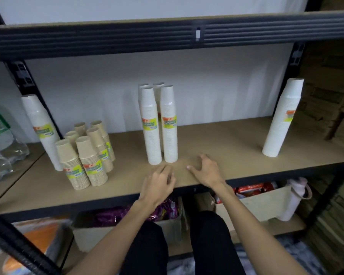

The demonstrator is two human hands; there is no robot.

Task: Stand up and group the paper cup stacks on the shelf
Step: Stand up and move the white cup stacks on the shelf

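Several tall white cup stacks [160, 124] stand grouped upright at the middle of the brown shelf board [226, 139]. One more white stack [281, 118] stands alone at the right end. Another white stack [42, 130] leans at the left post. Several short brown cup stacks [87, 153] cluster left of centre. My left hand [159, 185] hovers over the shelf's front edge just below the middle group, fingers loosely curled, holding nothing. My right hand [204, 169] is spread with relaxed fingers over the board to the right of that group, also holding nothing.
A black shelf beam [127, 38] runs overhead. A wrapped pack of water bottles [0, 139] sits on the neighbouring shelf at left. Below are cardboard boxes [266, 203] with snack packets and a pale bottle [294, 197]. Black uprights [294, 62] frame the bay.
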